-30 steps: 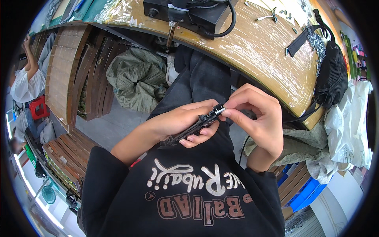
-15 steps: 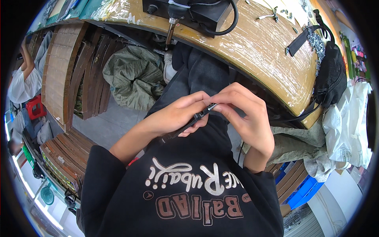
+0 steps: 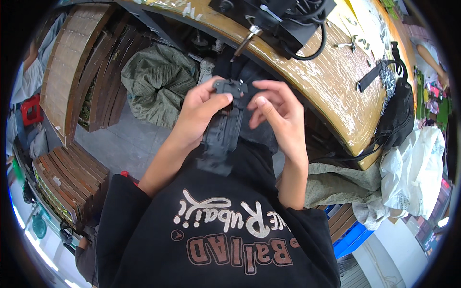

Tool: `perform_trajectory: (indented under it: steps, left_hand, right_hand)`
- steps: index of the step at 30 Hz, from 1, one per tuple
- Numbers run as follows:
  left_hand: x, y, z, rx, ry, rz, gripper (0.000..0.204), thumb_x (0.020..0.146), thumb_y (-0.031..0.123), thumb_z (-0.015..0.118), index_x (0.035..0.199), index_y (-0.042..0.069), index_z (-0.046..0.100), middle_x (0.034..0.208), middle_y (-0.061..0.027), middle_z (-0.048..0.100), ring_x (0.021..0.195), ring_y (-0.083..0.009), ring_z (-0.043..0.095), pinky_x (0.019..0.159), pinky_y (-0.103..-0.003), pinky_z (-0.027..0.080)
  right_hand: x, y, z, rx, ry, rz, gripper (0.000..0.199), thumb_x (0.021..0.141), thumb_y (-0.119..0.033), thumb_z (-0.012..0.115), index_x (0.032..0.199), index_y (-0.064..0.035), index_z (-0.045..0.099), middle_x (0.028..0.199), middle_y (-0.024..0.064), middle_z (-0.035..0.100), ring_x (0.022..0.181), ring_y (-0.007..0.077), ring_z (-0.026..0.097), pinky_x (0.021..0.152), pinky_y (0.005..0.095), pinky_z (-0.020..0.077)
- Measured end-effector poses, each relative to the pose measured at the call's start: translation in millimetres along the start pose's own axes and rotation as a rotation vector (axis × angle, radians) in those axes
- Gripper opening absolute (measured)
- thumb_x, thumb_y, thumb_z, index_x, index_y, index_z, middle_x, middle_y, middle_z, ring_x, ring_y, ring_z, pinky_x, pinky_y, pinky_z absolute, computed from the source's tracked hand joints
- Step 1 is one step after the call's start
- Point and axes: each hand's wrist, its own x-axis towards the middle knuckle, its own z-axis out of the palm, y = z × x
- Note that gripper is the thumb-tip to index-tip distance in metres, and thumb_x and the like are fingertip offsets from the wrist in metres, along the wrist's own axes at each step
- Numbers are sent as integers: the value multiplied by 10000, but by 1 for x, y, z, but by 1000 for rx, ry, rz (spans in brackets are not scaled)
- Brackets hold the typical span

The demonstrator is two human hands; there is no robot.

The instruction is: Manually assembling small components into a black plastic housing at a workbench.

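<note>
My left hand grips a long black plastic housing, its thumb pressed on the upper end. Slots and recesses show along the flat face of the housing. Motion blurs its lower end, which lies over my black shirt. Just to the right, my right hand is apart from the housing. Its fingers are loosely curled and spread, with nothing seen between them.
A worn wooden table curves across the top right. From its edge juts a black-handled tool with a metal tip. A green-grey woven sack sits on the floor left of my legs. Stacked brown trays stand farther left.
The housing has turned from edge-on to showing its broad face, and its upper end has risen. My right hand has come off it and opened. The view has shifted slightly.
</note>
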Motion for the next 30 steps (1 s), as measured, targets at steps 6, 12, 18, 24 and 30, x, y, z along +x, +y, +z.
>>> perform_trajectory:
  steps: [6, 12, 18, 24, 30]
  left_hand:
    - [10, 3, -4, 198, 202, 295, 42, 810, 33, 522, 849, 18, 518, 633, 11, 541, 533, -7, 465, 464, -175, 358]
    - [14, 8, -5, 194, 159, 306, 47, 804, 40, 523, 841, 14, 509, 618, 7, 541, 515, -13, 463, 446, -176, 350]
    - [12, 13, -3, 213, 160, 318, 57, 803, 42, 526, 848, 12, 507, 604, 9, 534, 509, -11, 453, 432, -180, 335]
    - [13, 13, -2, 246, 166, 325, 65, 801, 45, 528, 850, 10, 505, 601, 9, 532, 512, -9, 448, 438, -183, 337]
    - [13, 16, -2, 279, 169, 321, 66, 800, 47, 529, 847, 9, 502, 599, 13, 528, 513, -10, 447, 443, -185, 341]
  right_hand:
    - [-10, 6, 12, 198, -315, 334, 283, 835, -96, 578, 1037, -12, 399, 643, 104, 584, 461, 156, 573, 441, 215, 447]
    - [-10, 4, 21, 237, -262, 290, 284, 810, -50, 598, 1007, -5, 399, 644, 91, 592, 464, 148, 573, 436, 224, 462]
    - [-9, -1, 22, 217, -269, 267, 280, 809, -39, 594, 1005, 4, 398, 641, 85, 588, 475, 138, 569, 440, 232, 475]
    - [-9, 1, 22, 241, -266, 264, 270, 812, -33, 584, 1006, 11, 401, 651, 82, 584, 494, 127, 564, 442, 239, 486]
    - [-8, 2, 22, 237, -260, 256, 268, 808, -32, 585, 1004, 12, 407, 650, 79, 584, 497, 124, 564, 442, 239, 487]
